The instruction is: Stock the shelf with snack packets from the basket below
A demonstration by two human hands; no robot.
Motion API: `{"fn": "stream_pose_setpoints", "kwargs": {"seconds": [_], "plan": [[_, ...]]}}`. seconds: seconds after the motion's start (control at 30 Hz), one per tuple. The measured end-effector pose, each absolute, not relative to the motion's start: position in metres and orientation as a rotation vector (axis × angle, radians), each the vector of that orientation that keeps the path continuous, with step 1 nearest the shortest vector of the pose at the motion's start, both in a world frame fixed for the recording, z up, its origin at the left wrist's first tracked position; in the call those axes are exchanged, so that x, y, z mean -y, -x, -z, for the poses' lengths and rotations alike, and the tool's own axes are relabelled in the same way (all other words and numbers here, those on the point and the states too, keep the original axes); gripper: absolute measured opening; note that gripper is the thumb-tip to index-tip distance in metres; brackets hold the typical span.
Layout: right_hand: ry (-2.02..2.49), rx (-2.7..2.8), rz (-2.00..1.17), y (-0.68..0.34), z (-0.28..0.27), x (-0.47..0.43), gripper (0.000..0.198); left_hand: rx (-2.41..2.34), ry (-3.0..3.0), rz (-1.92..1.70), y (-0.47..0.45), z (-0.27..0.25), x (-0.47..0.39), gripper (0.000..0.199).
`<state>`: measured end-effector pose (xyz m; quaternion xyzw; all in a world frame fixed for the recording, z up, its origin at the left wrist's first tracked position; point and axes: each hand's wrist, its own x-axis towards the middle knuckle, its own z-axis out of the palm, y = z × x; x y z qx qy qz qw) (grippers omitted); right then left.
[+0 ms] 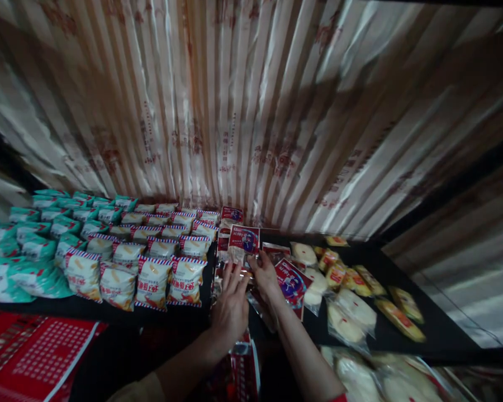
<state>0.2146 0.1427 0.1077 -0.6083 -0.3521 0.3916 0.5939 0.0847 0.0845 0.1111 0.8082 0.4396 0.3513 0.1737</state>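
Observation:
A dark red snack packet point(243, 240) with a blue picture lies on a column of similar packets, in the middle of the black shelf. My left hand point(230, 304) reaches to its lower edge, fingers stretched out flat over the packets. At the packet's lower right corner is my right hand point(265, 274), its fingers bent and closed on the edge; the fingertips are partly hidden. Just right of that hand, a larger-looking red packet point(291, 282) with a blue and purple picture lies tilted.
Striped white snack bags point(153, 279) stand in rows to the left, with teal bags point(37, 276) beyond. Clear bags of pale round flatbreads point(352, 315) and yellow packets point(400, 319) lie right. Red crates point(37, 352) sit below; a pleated plastic sheet point(243, 111) hangs behind.

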Motion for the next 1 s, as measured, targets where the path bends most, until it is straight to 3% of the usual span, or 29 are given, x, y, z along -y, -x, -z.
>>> {"fn": "stream_pose_setpoints", "kwargs": {"seconds": [0.3,0.53,1.0], "plan": [[1.620,1.187,-0.658,-0.213,-0.108,-0.198,0.041,-1.391,-2.241,-0.968,-0.098,-0.104,-0.129,0.055],[1.788,1.346,-0.407,-0.206,-0.110,-0.216,0.051,-1.434,-2.194,-0.976,-0.099,-0.093,-0.142,0.060],[2.031,1.613,-0.106,-0.207,-0.099,-0.219,0.043,-1.487,-2.201,-0.865,-0.101,-0.080,-0.146,0.058]]}}
